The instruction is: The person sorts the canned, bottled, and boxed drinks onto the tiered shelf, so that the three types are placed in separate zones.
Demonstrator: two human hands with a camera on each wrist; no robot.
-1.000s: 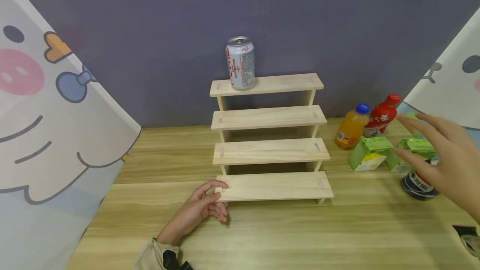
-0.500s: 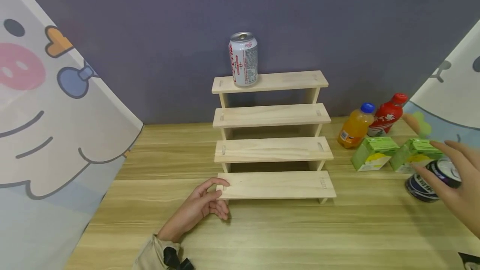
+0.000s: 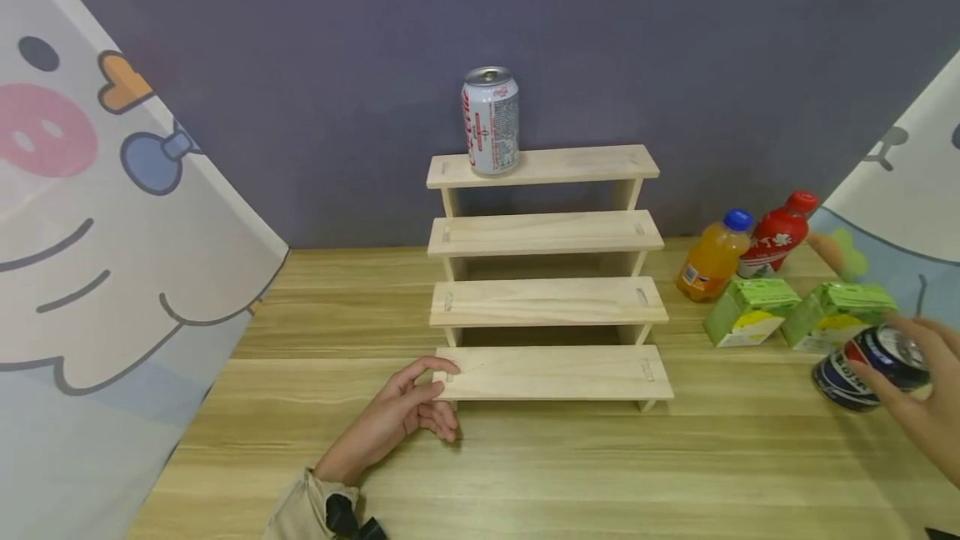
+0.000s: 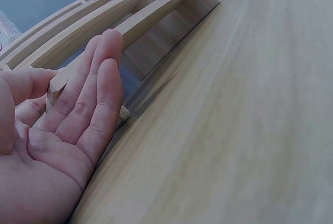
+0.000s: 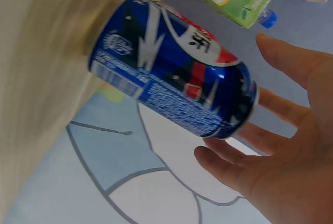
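Observation:
My left hand (image 3: 412, 407) pinches the left end of the lowest board of a pale wooden stepped shelf (image 3: 547, 373). In the left wrist view, the board's end lies between the thumb and the other fingers (image 4: 109, 88). At the far right, my right hand (image 3: 926, 398) reaches over a blue soda can (image 3: 847, 373) standing on the table. The right wrist view has the can (image 5: 171, 67) with fingers beside its top rim, while the thumb (image 5: 281, 57) stands apart from it. A white soda can (image 3: 493, 123) stands on the left part of the top step.
Two green drink cartons (image 3: 750, 311) stand just behind the blue can. Beyond them are an orange drink bottle (image 3: 712, 261) with a blue cap and a red bottle (image 3: 776, 236). A dark wall (image 3: 337, 107) rises behind the wooden table (image 3: 337, 315).
My right hand has moved right and down, nearer the blue can's top, uncovering the cartons. The left hand keeps its hold on the shelf. The head view has shifted slightly.

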